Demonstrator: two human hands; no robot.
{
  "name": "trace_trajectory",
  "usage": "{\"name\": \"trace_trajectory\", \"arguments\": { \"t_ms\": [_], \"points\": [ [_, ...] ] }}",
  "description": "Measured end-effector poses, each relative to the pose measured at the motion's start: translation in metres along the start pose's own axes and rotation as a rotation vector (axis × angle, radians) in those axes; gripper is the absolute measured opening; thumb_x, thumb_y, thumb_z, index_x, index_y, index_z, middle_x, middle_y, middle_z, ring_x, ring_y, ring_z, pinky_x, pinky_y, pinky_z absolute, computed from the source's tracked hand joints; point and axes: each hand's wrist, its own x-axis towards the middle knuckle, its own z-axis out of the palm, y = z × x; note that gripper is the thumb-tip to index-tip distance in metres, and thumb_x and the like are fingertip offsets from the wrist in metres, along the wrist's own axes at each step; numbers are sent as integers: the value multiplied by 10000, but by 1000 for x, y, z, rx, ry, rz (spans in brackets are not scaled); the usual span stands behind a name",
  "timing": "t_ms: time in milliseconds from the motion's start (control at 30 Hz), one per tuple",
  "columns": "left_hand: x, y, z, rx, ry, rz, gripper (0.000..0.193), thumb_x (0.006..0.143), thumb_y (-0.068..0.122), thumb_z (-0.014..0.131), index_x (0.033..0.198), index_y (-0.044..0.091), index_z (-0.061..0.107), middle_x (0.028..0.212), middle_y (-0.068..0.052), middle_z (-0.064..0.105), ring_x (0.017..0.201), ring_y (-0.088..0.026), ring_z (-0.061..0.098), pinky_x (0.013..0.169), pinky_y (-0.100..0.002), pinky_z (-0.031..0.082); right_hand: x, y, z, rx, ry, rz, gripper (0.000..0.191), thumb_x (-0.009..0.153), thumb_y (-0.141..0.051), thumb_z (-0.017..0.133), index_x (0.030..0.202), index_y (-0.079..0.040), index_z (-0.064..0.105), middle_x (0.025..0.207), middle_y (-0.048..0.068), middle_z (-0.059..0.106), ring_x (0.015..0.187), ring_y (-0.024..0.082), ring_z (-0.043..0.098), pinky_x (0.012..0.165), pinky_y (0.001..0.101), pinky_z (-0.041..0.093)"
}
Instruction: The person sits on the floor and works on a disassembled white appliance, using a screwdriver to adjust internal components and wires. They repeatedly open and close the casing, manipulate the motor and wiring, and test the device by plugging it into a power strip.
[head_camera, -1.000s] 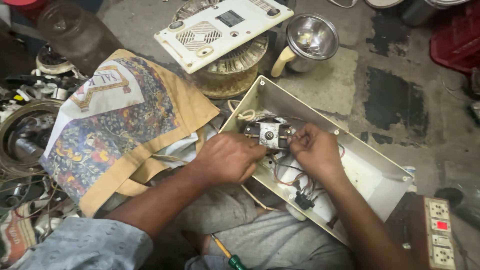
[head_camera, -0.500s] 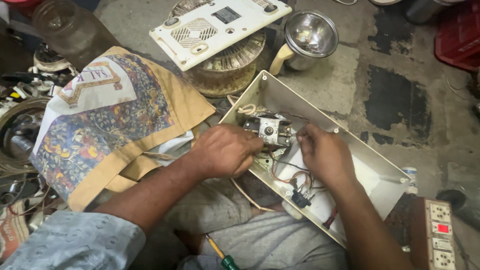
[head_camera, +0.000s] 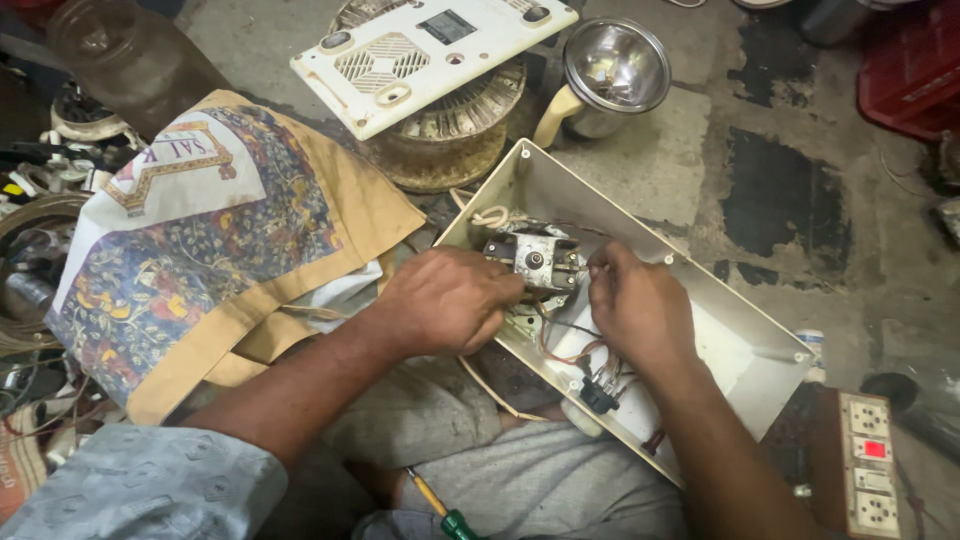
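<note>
Both hands, left (head_camera: 450, 300) and right (head_camera: 635, 305), pinch the switch block (head_camera: 535, 260) inside the cream casing (head_camera: 740, 340), crowded by its walls

Open casing (head_camera: 700, 330): cream plastic, smooth, semi-matt inside. Switch unit (head_camera: 535, 260) w/ metal bracket, dull grey, scuffed. Wires (head_camera: 565, 345): plastic-insulated, red and dark. Perforated cover panel (head_camera: 430, 55): off-white plastic, matt, grimy. Coil (head_camera: 455, 125) beneath it: wound wire, tarnished, dusty. Reflector lamp (head_camera: 615, 65): polished metal bowl, glossy, mirror-like. Bag (head_camera: 200, 240): woven cloth, printed, tan trim, matt. Floor (head_camera: 700, 170): rough concrete, stained. Screwdriver (head_camera: 440, 505): glossy plastic handle.
</note>
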Motion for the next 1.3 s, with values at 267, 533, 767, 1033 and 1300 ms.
{"name": "trace_trajectory", "arguments": {
  "t_ms": [267,533,767,1033,1300],
  "points": [
    [1,1,0,5,39,30,198,780,182,611,952,94,653,778,-111,669,769,-352,685,729,-498,536,2,2,6,28,-29,32,169,909,-227,654,1048,-137,686,815,174,736,798,401,703,738,522,533],
    [3,0,-2,29,-34,-17,151,802,180,616,925,98,649,767,-106,666,766,-339,692,733,-488,542,-1,1,6,-20,23,-3,137,916,-186,643,1026,-121,691,779,183,730,768,395,711,774,505,553],
    [2,2,-2,-7,-1,-20,238,778,166,614,1000,122,687,768,-110,673,772,-348,691,723,-501,532,-2,-6,-4,3,10,-48,208,893,-196,631,1081,-126,687,759,153,730,736,376,718,714,500,558],
    [3,3,-3,-35,-93,-205,292,909,211,571,1184,117,588,876,-157,712,868,-391,689,795,-531,526,-29,-28,-23,7,122,-88,277,880,-241,704,1135,-136,720,711,131,693,652,331,691,627,457,541],
    [10,-12,21,-230,495,-122,402,1095,238,545,1416,15,455,1243,-286,653,1132,-441,648,958,-496,533,-94,-45,-14,555,45,3,192,953,-177,676,1118,-87,719,842,117,730,673,258,725,641,376,571]
  ]
}}
